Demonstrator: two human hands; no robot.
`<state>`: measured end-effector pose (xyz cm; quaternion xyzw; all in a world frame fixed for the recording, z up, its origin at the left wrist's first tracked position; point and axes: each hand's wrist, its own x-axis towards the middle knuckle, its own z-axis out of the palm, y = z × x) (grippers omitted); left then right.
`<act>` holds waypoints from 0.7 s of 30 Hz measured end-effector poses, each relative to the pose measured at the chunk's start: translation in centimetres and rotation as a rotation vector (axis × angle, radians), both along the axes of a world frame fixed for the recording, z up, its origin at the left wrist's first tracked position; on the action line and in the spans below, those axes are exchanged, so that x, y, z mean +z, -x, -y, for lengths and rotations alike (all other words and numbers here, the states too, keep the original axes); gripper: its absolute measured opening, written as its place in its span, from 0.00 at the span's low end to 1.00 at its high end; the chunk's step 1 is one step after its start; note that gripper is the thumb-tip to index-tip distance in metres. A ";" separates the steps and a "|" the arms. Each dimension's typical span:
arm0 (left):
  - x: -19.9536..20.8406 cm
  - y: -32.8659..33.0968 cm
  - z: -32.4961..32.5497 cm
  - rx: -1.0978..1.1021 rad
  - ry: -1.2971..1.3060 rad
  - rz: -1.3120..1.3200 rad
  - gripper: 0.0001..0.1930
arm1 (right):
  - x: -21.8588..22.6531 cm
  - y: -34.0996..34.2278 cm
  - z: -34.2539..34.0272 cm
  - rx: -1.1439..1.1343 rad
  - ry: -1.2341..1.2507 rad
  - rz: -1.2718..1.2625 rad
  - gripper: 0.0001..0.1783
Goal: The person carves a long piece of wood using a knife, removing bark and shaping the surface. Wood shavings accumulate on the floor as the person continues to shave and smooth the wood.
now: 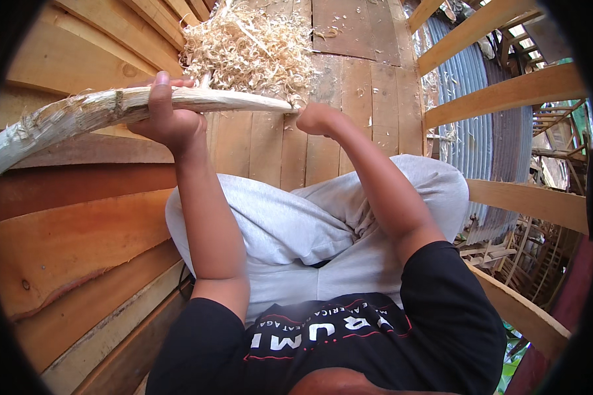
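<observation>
A long, pale, peeled wooden pole runs from the left edge across in front of me, narrowing to a slim end on the right. Its left part still has rough, fibrous strips on it. My left hand is wrapped around it from below, thumb up over the near side. At the narrow end my right hand is closed in a fist, right against the tip. Whatever this fist grips is hidden behind the fingers; a small dark spot shows where hand and wood meet.
Curled wood shavings lie heaped on the plank floor beyond the pole. A plank wall stands close on my left. On the right is a slatted railing, with corrugated metal sheets outside it. My crossed legs are below my hands.
</observation>
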<state>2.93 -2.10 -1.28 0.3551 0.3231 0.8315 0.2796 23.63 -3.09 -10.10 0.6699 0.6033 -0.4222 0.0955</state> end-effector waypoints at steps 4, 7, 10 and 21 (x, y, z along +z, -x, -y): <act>-0.4 -0.1 -0.4 -0.004 -0.011 -0.013 0.08 | -3.8 -0.5 -0.9 0.047 -0.189 -0.074 0.25; -0.1 0.2 0.0 -0.015 0.003 -0.095 0.09 | -2.2 -0.2 -0.2 -0.102 -0.049 -0.070 0.24; -0.5 0.1 0.8 -0.001 0.003 -0.100 0.09 | -0.7 0.2 1.2 -0.040 0.040 0.064 0.23; -0.1 -0.4 0.8 -0.006 0.008 -0.106 0.07 | -2.7 -1.0 2.2 -0.142 0.047 0.032 0.23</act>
